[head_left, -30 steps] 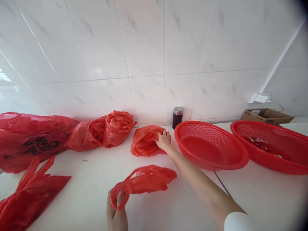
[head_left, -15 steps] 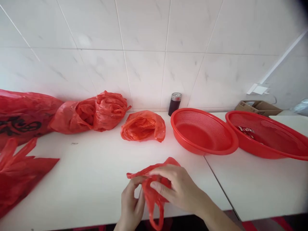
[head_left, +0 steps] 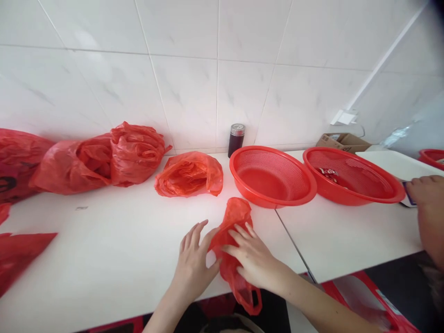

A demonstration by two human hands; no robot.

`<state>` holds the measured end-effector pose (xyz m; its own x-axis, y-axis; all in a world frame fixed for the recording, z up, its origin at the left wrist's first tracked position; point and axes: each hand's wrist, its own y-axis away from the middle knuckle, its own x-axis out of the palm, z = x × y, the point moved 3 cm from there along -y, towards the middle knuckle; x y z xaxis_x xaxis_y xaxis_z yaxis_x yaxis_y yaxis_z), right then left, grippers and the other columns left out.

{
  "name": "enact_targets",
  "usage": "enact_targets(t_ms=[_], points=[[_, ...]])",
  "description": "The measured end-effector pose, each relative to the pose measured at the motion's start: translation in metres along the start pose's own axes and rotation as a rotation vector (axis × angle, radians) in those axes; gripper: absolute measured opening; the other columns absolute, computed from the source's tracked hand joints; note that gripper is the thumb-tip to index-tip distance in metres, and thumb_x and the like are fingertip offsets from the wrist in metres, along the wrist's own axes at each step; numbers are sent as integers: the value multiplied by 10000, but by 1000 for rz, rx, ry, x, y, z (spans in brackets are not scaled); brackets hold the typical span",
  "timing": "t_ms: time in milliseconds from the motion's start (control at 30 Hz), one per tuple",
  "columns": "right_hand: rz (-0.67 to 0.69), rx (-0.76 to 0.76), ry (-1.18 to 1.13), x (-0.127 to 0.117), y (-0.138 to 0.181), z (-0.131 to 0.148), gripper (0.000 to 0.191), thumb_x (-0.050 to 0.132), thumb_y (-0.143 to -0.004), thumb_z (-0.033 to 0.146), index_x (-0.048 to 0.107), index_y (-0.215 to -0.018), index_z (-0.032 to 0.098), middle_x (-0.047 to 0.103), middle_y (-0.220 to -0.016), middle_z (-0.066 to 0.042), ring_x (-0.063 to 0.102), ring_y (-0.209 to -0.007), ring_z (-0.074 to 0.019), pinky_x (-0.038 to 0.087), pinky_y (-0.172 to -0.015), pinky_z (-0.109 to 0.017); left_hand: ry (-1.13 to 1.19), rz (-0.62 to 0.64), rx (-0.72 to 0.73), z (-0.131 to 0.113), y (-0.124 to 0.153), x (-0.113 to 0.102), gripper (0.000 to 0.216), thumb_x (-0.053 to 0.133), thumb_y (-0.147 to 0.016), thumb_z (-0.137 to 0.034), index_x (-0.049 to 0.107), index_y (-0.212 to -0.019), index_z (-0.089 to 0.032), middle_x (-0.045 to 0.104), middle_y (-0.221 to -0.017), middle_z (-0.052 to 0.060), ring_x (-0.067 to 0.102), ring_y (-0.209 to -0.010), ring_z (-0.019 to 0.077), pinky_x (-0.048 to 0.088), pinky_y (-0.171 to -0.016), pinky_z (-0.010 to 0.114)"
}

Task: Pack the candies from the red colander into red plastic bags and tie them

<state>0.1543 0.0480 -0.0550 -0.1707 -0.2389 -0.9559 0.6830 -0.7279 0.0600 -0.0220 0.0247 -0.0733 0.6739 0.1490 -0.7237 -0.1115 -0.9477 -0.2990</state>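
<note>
A small red plastic bag [head_left: 231, 221] lies on the white counter [head_left: 114, 259] near its front edge, and its lower end hangs over that edge. My right hand [head_left: 253, 260] rests flat on the bag with the fingers spread. My left hand [head_left: 194, 263] lies beside it on the counter, fingers stretched out, with the thumb touching the bag's left side. Neither hand has closed around it.
A crumpled red bag [head_left: 189, 175] and larger stuffed red bags [head_left: 100, 159] sit by the tiled wall. Two red mesh baskets [head_left: 272, 178] [head_left: 352, 178], a dark jar [head_left: 236, 138] and a cardboard box [head_left: 342, 141] stand to the right. Another person's hand [head_left: 427, 199] rests at the far right.
My right hand left the crumpled bag by the wall and joined my left at the small bag. Both hands went from pinching it to lying flat. My view turned right.
</note>
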Motion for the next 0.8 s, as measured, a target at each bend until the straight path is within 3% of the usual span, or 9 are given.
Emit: enact_targets(t_ms=[133,267,333,400,500,567,633,733,800], points=[[3,3,0,2,7,-5,592,497,-769,95,522,-1340,250,490,-1394,-125,371,-1335,-301,149,-1128,-515,255,81,-203,14,-6,10,216,527,-824,-200,662,-992,-210,665,-1062,92,562,-1051,277,412,-931,450],[-33,119,-16,-5,29,-31,746,471,-670,11,486,-1361,292,558,-1346,-88,476,-1252,-270,41,-1115,-579,908,76,-462,14,4,-27,143,584,-845,-336,595,-796,-202,622,-755,9,564,-686,140,449,-632,239],[-58,174,-4,-8,39,-46,785,459,-643,-6,474,-1365,303,594,-1309,-74,521,-1207,-260,16,-1107,-591,1209,14,-614,8,11,-48,195,668,-782,-356,567,-742,-194,543,-626,-29,492,-558,100,415,-542,203],[-85,211,24,-13,44,-57,677,451,-692,13,532,-1308,282,667,-1195,-68,588,-1116,-241,26,-1114,-569,1345,-54,-771,1,16,-62,174,713,-729,-315,604,-795,-197,564,-640,-26,521,-557,107,457,-550,215],[-122,270,41,-25,42,-69,391,454,-799,102,639,-1116,239,732,-973,-43,663,-921,-207,74,-1123,-532,1338,-97,-910,-9,19,-68,225,720,-702,-323,657,-879,-201,647,-760,18,620,-697,164,527,-647,267],[-130,319,49,-35,37,-74,210,496,-818,169,662,-941,208,732,-845,-29,673,-830,-205,127,-1114,-526,1252,-6,-836,-13,17,-66,324,715,-699,-412,671,-941,-201,667,-819,38,631,-770,189,527,-684,275],[-129,340,64,-46,32,-77,84,562,-803,239,633,-784,197,704,-718,-17,668,-809,-223,220,-1082,-511,1017,158,-700,-11,16,-61,447,742,-672,-445,659,-1047,-216,674,-890,34,616,-799,188,501,-689,262],[-162,316,88,-56,25,-74,159,602,-795,318,586,-678,211,660,-629,-15,649,-818,-250,344,-1001,-470,678,394,-584,-1,20,-53,345,738,-701,-421,680,-945,-185,640,-748,-7,546,-641,134,428,-572,222],[-172,292,111,-58,22,-69,162,591,-805,317,600,-680,215,653,-619,-16,641,-771,-244,339,-1004,-482,779,385,-654,8,25,-52,262,718,-735,-412,671,-781,-158,585,-618,-27,504,-550,105,411,-524,206]])
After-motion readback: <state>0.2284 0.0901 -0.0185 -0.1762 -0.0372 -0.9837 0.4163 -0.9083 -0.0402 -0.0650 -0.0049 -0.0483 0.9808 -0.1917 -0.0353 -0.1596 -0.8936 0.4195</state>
